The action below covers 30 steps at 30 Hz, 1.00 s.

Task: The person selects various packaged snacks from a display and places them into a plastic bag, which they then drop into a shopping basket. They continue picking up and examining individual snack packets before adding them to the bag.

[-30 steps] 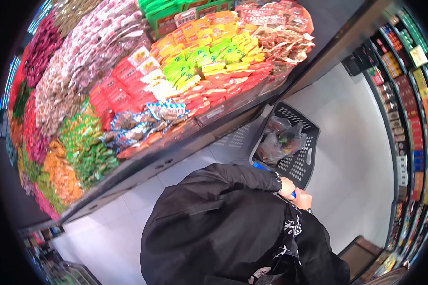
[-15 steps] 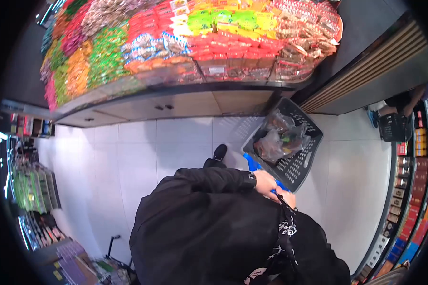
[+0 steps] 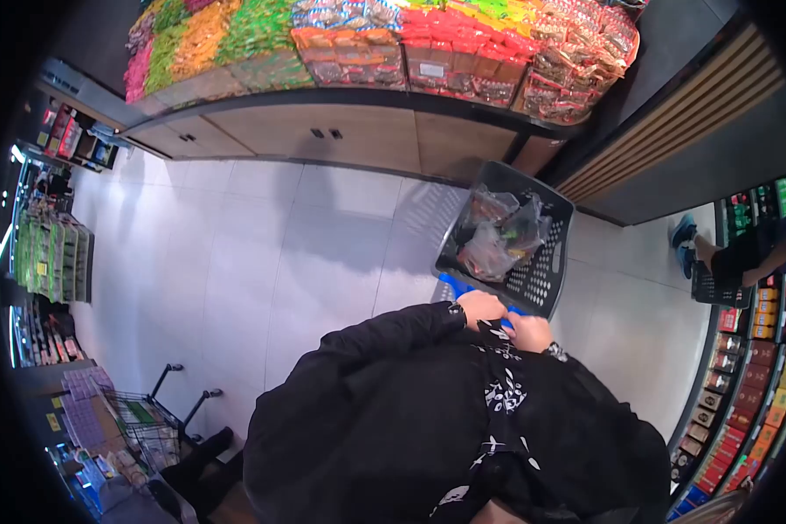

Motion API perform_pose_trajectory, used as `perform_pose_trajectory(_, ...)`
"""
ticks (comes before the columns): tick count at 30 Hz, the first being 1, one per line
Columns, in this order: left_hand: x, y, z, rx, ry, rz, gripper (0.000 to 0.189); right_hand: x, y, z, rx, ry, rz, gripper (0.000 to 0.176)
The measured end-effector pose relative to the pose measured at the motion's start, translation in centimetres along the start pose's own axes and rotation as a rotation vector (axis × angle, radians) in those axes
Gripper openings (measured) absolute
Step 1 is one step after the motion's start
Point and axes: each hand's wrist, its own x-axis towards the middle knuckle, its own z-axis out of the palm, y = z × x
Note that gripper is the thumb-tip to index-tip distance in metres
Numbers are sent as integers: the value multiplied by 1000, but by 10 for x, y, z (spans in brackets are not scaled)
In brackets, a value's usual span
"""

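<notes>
Left hand [image 3: 482, 309], right hand [image 3: 530, 333]: closed round 1 blue handle [image 3: 457, 285]. Far side: 1 basket [image 3: 543, 278], bags [image 3: 502, 246] inside, count unclear.

Heaped packaged snacks [image 3: 465, 33], rows of boxed goods [image 3: 755, 389] and a shopping basket [image 3: 546, 264] show a shop.

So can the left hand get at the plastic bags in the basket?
Probably yes: the basket is open on top, with nothing over the plastic bags. But the left hand grips the blue handle, so it would likely let go first.
</notes>
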Motion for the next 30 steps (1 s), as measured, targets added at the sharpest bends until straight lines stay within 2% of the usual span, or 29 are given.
perform_pose_trajectory(1, -1, 7, 12, -48, 49, -58, 62, -3, 2, -3, -61, -92, 11, 21)
perform_pose_trajectory(3, -1, 22, 28, -30, 71, -148, 62, -14, 2, -9, -49, -111, -25, 22)
perform_pose_trajectory(5, -12, 43, 47, -28, 165, -154, 44, -34, -1, -15, -89, -155, -80, 21)
perform_pose_trajectory(10, -9, 75, 73, -109, 156, -265, 50, -59, 12, -14, -161, -168, -198, 22)
perform_pose_trajectory(15, -4, 107, 99, -292, 271, -261, 53, -79, 28, -23, -251, -191, -311, 19)
perform_pose_trajectory(17, -9, 128, 94, -324, 377, -228, 53, -84, 37, -29, -273, -183, -363, 15)
perform_pose_trajectory(19, -3, 141, 97, -357, 380, -224, 56, -92, 47, -32, -279, -180, -406, 15)
perform_pose_trajectory(23, 26, 144, 104, -368, 347, -305, 58, -88, 74, -38, -339, -53, -524, 13)
perform_pose_trajectory(24, 37, 142, 108, -392, 344, -332, 58, -85, 84, -38, -338, 47, -581, 13)
perform_pose_trajectory(26, 52, 146, 102, -484, 390, -311, 57, -83, 92, -52, -283, 118, -553, 16)
perform_pose_trajectory(30, 81, 136, 109, -454, 435, -438, 51, -61, 136, -68, -218, 149, -566, 22)
